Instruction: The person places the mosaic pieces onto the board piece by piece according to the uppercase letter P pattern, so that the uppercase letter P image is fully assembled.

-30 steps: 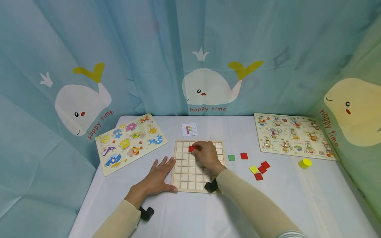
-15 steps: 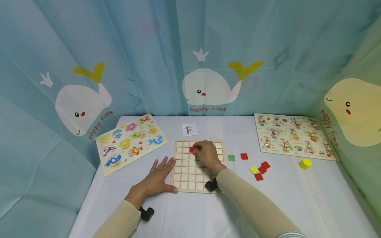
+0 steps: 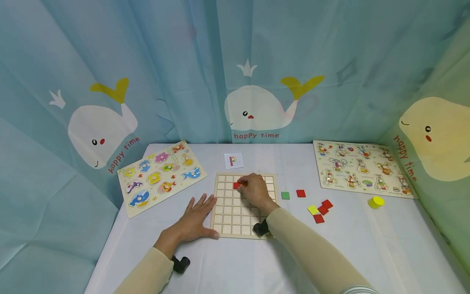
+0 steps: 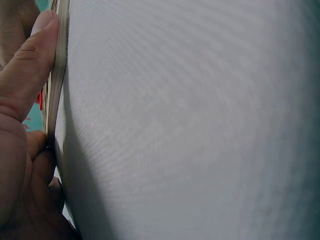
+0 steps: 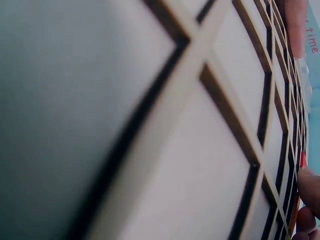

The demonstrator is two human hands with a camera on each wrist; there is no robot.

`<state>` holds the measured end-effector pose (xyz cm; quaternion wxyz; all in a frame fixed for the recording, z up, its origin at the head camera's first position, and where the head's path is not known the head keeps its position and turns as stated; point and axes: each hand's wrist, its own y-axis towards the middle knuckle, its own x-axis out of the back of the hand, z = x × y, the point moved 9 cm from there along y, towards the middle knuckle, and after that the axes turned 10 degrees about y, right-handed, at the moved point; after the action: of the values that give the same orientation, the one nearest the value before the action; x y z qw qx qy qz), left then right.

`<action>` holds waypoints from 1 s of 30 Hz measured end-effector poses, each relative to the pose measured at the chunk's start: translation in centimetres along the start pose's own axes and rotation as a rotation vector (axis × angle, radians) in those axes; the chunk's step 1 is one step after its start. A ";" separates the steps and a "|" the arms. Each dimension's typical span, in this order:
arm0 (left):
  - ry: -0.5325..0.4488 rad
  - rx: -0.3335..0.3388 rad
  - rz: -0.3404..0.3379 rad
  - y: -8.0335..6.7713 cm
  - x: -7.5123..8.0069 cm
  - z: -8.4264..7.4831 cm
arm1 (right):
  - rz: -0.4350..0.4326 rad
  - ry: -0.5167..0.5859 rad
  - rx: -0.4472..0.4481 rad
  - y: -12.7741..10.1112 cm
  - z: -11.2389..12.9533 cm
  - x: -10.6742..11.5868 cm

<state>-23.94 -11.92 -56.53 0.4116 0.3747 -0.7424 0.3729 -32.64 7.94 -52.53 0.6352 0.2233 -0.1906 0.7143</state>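
Note:
A light wooden grid board (image 3: 245, 236) lies flat on the white-covered table, its square cells bounded by raised strips. My right hand (image 3: 254, 191) reaches over its far half, thumb and fingertips pinching a small red square tile (image 3: 236, 185) low over the cells near the far edge. That hand covers part of the grid. My left hand (image 3: 197, 218) lies spread at the board's left side, fingertips by the left edge and thumb at the near left corner. In the left wrist view the thumb (image 4: 32, 65) rests along the board's edge.
Right of the board are a green tile (image 3: 285, 195), a lone red tile (image 3: 301, 193), and a cluster of red tiles with a yellow tile (image 3: 313, 210). A pattern card (image 3: 233, 161) lies behind. Picture puzzle boards (image 3: 161, 177) (image 3: 363, 168) flank it; a yellow cylinder (image 3: 376, 202) stands right.
The red tile has shifted very slightly right and nearer with my right fingertips. My left hand stays put at the board's edge.

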 end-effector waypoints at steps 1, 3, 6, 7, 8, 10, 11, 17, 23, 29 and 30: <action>-0.001 0.000 -0.001 0.0 0.0 0.0 | 0.001 0.003 0.002 0.0 0.0 0.0; -0.003 0.000 -0.001 0.0 0.0 0.0 | 0.003 0.009 0.007 0.0 0.0 0.0; -0.008 0.000 -0.003 -0.1 0.1 -0.1 | 0.006 0.017 0.012 0.1 0.0 0.0; -0.008 0.000 -0.004 -0.1 0.1 -0.1 | 0.007 0.016 0.016 0.1 -0.1 0.0; -0.008 0.000 -0.005 -0.1 0.1 -0.1 | 0.009 0.015 0.020 0.1 -0.1 0.0; -0.007 0.002 -0.004 -0.1 0.2 -0.2 | 0.009 0.041 0.018 0.0 -0.1 0.1; -0.008 0.003 -0.004 -0.1 0.2 -0.2 | 0.007 0.057 0.017 0.0 -0.1 0.2; -0.010 0.007 -0.002 -0.1 0.2 -0.3 | 0.000 0.197 -0.033 0.0 -1.3 0.8; -0.009 0.006 -0.004 0.0 0.3 -0.3 | -0.018 0.251 -0.057 -0.1 -1.5 1.4; -0.022 0.004 -0.004 -0.1 0.2 -0.3 | -0.032 0.244 -0.029 -0.9 -0.6 2.7; -0.024 0.004 -0.006 -0.1 0.2 -0.2 | -0.039 0.235 -0.025 -1.1 -0.5 3.1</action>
<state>-23.81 -11.84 -56.22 0.4029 0.3820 -0.7456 0.3686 -31.92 10.92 -51.25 0.6698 0.1335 -0.1193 0.7206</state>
